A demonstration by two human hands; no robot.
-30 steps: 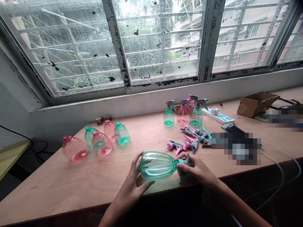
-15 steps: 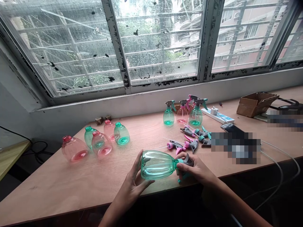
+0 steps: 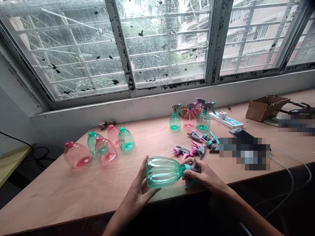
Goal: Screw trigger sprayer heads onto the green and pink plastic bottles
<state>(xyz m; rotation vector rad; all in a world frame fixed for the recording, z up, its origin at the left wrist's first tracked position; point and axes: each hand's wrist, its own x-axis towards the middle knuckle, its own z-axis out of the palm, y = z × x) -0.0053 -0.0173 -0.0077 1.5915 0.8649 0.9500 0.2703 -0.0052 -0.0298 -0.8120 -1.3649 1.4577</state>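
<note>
I hold a transparent green plastic spray bottle on its side, low over the wooden table. My left hand is shut around its wide base. My right hand grips the neck, where a grey and teal trigger sprayer head sits, with my fingers hiding part of the head. Nearest my right hand, loose grey sprayer heads with pink parts lie on the table. Whether the sprayer is fully screwed on cannot be seen.
Several capless pink and green bottles stand at the left of the wooden table. Assembled spray bottles, a power strip, a cardboard box and a blurred patch lie to the right. Windows line the back.
Both hands stay on the green bottle, which sits in nearly the same place. My left thumb is a little higher on the bottle than a second ago, and the view has shifted slightly.
</note>
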